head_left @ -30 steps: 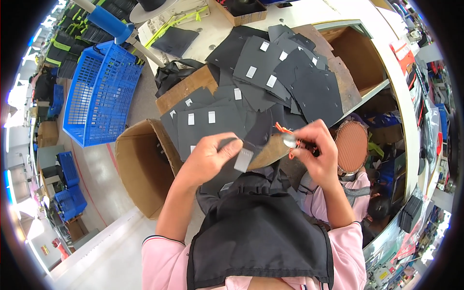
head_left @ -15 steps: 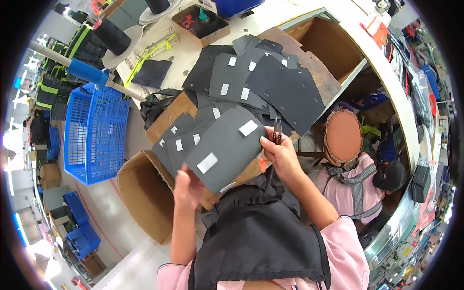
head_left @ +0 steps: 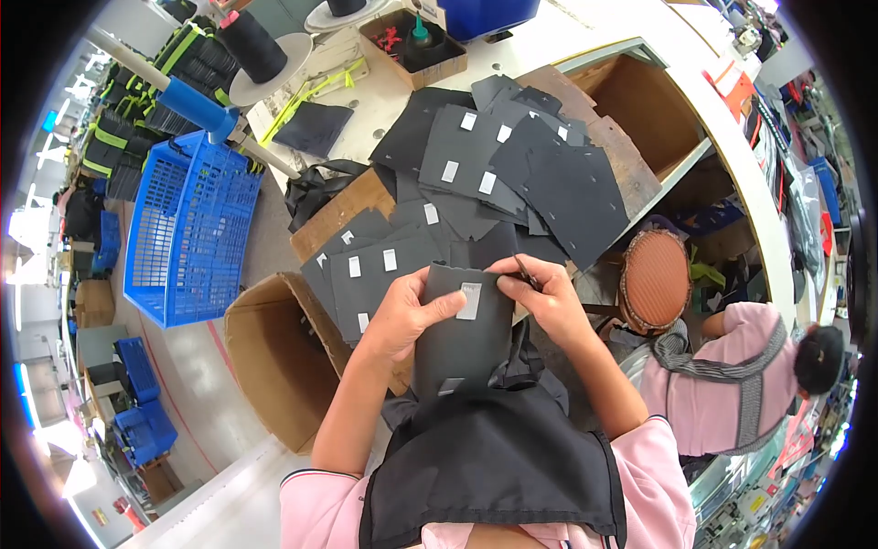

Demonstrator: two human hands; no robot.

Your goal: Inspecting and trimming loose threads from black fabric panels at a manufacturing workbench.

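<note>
A dark grey fabric panel [head_left: 448,343] with white patches hangs in front of my apron, one patch near its top edge and one near its bottom. My left hand [head_left: 402,316] is closed on its upper left side, thumb across the front beside the upper patch. At the upper right corner my right hand [head_left: 547,297] pinches the panel's edge, with dark thread snips [head_left: 525,271] tucked in the fingers; the snips are mostly hidden. Just beyond lie similar loose panels [head_left: 457,151], piled on one another, several with white patches.
An open cardboard box [head_left: 265,375] stands at the left, a blue basket [head_left: 187,229] behind it. Thread cones [head_left: 251,50] and a small tray [head_left: 448,69] sit at the back. An open drawer [head_left: 640,110] and a round stool [head_left: 655,274] are right, near another person [head_left: 722,384].
The panel has swung from slanted to upright and come closer to my apron. My left hand has moved up onto its upper edge. The other person has shifted right.
</note>
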